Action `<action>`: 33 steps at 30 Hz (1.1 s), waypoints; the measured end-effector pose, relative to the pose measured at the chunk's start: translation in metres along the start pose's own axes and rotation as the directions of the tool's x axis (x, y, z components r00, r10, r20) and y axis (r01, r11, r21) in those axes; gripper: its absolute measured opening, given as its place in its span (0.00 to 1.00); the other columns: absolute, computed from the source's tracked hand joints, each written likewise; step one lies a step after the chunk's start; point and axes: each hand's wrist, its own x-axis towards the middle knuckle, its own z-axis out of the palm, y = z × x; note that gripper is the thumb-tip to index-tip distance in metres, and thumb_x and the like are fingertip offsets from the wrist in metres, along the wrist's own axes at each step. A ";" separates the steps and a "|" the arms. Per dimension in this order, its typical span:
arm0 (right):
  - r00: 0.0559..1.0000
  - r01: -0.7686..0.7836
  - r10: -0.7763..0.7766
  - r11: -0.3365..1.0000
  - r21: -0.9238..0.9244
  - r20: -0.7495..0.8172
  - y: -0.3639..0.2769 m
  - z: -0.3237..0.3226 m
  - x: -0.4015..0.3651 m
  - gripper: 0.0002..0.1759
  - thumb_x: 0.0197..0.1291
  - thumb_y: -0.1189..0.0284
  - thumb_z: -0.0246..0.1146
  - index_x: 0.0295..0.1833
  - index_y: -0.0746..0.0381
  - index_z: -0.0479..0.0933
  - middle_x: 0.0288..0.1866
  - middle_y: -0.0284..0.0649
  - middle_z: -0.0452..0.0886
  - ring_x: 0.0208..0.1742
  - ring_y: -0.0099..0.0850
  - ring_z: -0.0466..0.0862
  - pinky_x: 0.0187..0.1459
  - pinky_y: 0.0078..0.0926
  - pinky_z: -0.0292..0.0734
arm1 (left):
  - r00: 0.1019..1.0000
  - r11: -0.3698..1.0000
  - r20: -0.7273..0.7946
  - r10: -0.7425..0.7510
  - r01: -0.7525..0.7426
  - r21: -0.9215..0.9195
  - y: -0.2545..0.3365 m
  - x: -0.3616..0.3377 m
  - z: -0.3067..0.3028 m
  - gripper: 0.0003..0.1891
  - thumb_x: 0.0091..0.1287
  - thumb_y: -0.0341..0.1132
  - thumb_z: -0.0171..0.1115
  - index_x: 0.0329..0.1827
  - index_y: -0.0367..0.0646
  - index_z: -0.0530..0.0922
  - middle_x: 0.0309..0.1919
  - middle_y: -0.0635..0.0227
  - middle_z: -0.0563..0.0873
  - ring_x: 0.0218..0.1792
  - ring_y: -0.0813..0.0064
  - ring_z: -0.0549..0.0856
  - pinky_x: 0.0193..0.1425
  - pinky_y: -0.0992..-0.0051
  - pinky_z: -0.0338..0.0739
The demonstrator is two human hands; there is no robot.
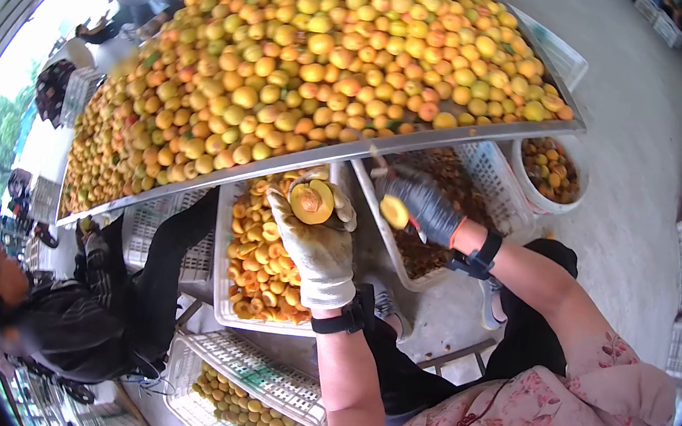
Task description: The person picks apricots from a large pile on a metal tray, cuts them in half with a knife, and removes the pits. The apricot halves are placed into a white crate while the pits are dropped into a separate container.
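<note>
My left hand (316,240), in a whitish work glove, is closed around an apricot half (311,201) whose cut face is up with the pit still in it. Below that hand stands a white crate of apricot halves (252,266). My right hand (424,207), in a dark glove, is closed on another apricot half (394,212), cut side showing. A thin blurred object (377,157) juts near its fingers; I cannot make out what it is. Under the right hand lies a white crate (496,177) holding a brown mass, probably pits.
A metal-edged table (455,131) heaped with whole apricots (309,62) spans the front. To the right is a white bucket (582,193) of fruit. Another crate (203,341) of fruit stands lower left. A person in dark clothes (76,325) sits at left; another person is beyond the table.
</note>
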 end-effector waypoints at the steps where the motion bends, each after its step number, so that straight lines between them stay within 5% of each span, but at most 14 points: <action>1: 1.000 -0.006 0.007 0.993 -0.118 0.013 0.010 0.014 0.005 0.12 0.66 0.65 0.60 0.43 0.63 0.78 0.35 0.33 0.82 0.36 0.25 0.81 0.41 0.25 0.77 | 1.000 0.999 -0.020 -0.013 0.012 -0.044 0.007 -0.001 -0.001 0.30 0.68 0.63 0.47 0.44 0.41 0.76 0.23 0.66 0.80 0.19 0.74 0.76 0.20 0.78 0.68; 2: 0.966 0.244 -0.249 0.761 -0.601 0.077 0.019 0.031 0.015 0.12 0.65 0.64 0.59 0.42 0.63 0.77 0.34 0.43 0.82 0.36 0.38 0.82 0.41 0.33 0.76 | 0.997 0.996 -0.071 0.041 -0.046 -0.073 0.011 0.000 -0.001 0.27 0.72 0.58 0.45 0.47 0.39 0.76 0.25 0.64 0.79 0.20 0.73 0.74 0.22 0.77 0.67; 3: 0.958 0.257 -0.263 0.623 -0.738 0.112 0.024 0.041 0.027 0.13 0.64 0.63 0.59 0.42 0.62 0.76 0.35 0.50 0.81 0.37 0.48 0.80 0.41 0.38 0.74 | 0.997 0.996 -0.004 0.083 -0.083 -0.044 0.012 0.004 -0.012 0.27 0.72 0.57 0.46 0.52 0.39 0.75 0.29 0.63 0.80 0.21 0.74 0.74 0.22 0.77 0.68; 5: 0.876 0.375 -0.457 0.442 -0.815 0.156 0.022 0.062 0.049 0.12 0.64 0.64 0.59 0.42 0.62 0.75 0.33 0.50 0.80 0.36 0.48 0.81 0.39 0.37 0.74 | 0.996 0.993 -0.061 0.070 -0.075 -0.094 0.018 0.001 -0.009 0.26 0.72 0.55 0.46 0.55 0.39 0.74 0.31 0.63 0.80 0.23 0.75 0.75 0.22 0.77 0.68; 7: 0.906 0.375 -0.412 0.678 -0.631 0.096 0.008 0.070 0.064 0.11 0.64 0.65 0.60 0.42 0.63 0.74 0.30 0.43 0.80 0.32 0.42 0.81 0.37 0.34 0.75 | 0.993 0.990 -0.026 0.115 -0.117 -0.075 0.019 0.001 -0.008 0.27 0.71 0.56 0.47 0.56 0.40 0.73 0.34 0.63 0.81 0.20 0.77 0.74 0.19 0.80 0.65; 8: 0.985 0.175 -0.168 0.944 -0.279 0.049 -0.016 0.075 0.050 0.11 0.65 0.66 0.61 0.40 0.63 0.75 0.27 0.34 0.79 0.26 0.30 0.79 0.31 0.28 0.74 | 0.993 0.992 -0.054 0.108 -0.112 -0.066 0.021 -0.001 -0.008 0.27 0.71 0.56 0.47 0.56 0.40 0.73 0.35 0.63 0.81 0.20 0.77 0.74 0.19 0.80 0.65; 9: 0.895 0.430 -0.446 0.860 -0.273 0.005 -0.007 0.068 0.059 0.09 0.65 0.66 0.61 0.38 0.60 0.75 0.23 0.26 0.75 0.21 0.19 0.74 0.23 0.20 0.71 | 0.992 0.993 -0.083 0.094 -0.099 -0.058 0.021 -0.003 -0.007 0.26 0.72 0.55 0.47 0.57 0.40 0.73 0.35 0.63 0.81 0.20 0.77 0.75 0.19 0.81 0.65; 11: 0.982 0.174 -0.185 0.961 0.216 0.032 -0.040 0.053 0.043 0.08 0.64 0.66 0.62 0.35 0.57 0.74 0.20 0.27 0.74 0.16 0.17 0.70 0.18 0.16 0.66 | 0.997 0.990 -0.041 0.063 -0.068 -0.124 0.016 -0.001 -0.006 0.27 0.72 0.55 0.46 0.56 0.38 0.73 0.35 0.62 0.81 0.20 0.77 0.74 0.18 0.81 0.65; 13: 0.996 0.018 -0.056 0.874 0.485 0.063 -0.072 0.048 0.022 0.13 0.65 0.60 0.59 0.30 0.54 0.70 0.15 0.29 0.69 0.12 0.21 0.68 0.15 0.20 0.62 | 1.000 0.992 0.010 0.007 -0.005 -0.130 0.009 -0.002 -0.002 0.27 0.72 0.55 0.45 0.53 0.38 0.74 0.34 0.62 0.81 0.19 0.77 0.74 0.17 0.81 0.66; 16: 0.989 0.139 -0.142 0.862 0.487 -0.032 -0.092 0.044 0.008 0.17 0.66 0.58 0.56 0.27 0.54 0.68 0.14 0.31 0.67 0.10 0.25 0.65 0.16 0.24 0.63 | 0.985 0.974 0.136 -0.111 0.135 -0.185 -0.017 0.000 -0.002 0.25 0.74 0.54 0.43 0.48 0.37 0.75 0.34 0.61 0.81 0.19 0.76 0.75 0.17 0.82 0.66; 19: 0.942 0.330 -0.326 0.850 0.411 -0.083 -0.097 0.041 -0.001 0.17 0.66 0.61 0.58 0.25 0.55 0.68 0.12 0.30 0.65 0.10 0.23 0.65 0.15 0.22 0.62 | 0.970 0.957 -0.049 -0.237 0.224 -0.185 -0.036 -0.008 0.014 0.20 0.73 0.50 0.44 0.45 0.42 0.74 0.30 0.64 0.79 0.21 0.74 0.74 0.21 0.78 0.68; 23: 0.921 0.387 -0.332 0.838 0.385 -0.204 -0.099 0.035 -0.009 0.12 0.65 0.62 0.60 0.33 0.59 0.75 0.13 0.29 0.68 0.10 0.19 0.65 0.13 0.18 0.60 | 0.961 0.956 -0.078 -0.265 0.251 -0.154 -0.055 -0.007 0.022 0.18 0.74 0.50 0.43 0.44 0.44 0.74 0.30 0.66 0.81 0.23 0.73 0.78 0.22 0.77 0.69; 31: 0.865 0.470 -0.396 0.854 0.223 -0.307 -0.102 0.007 -0.009 0.13 0.68 0.64 0.56 0.32 0.59 0.72 0.18 0.30 0.69 0.17 0.21 0.70 0.18 0.20 0.63 | 0.947 0.942 -0.029 -0.320 0.315 -0.114 -0.078 -0.004 0.051 0.18 0.72 0.54 0.48 0.45 0.49 0.75 0.27 0.72 0.82 0.20 0.76 0.80 0.21 0.78 0.73; 33: 0.873 0.453 -0.461 0.641 0.619 -0.162 -0.087 -0.002 -0.001 0.10 0.64 0.68 0.61 0.46 0.63 0.75 0.30 0.35 0.77 0.30 0.24 0.78 0.32 0.23 0.74 | 0.950 0.948 -0.052 -0.309 0.303 -0.100 -0.086 -0.001 0.052 0.19 0.73 0.54 0.47 0.49 0.49 0.74 0.33 0.70 0.82 0.28 0.74 0.81 0.29 0.75 0.75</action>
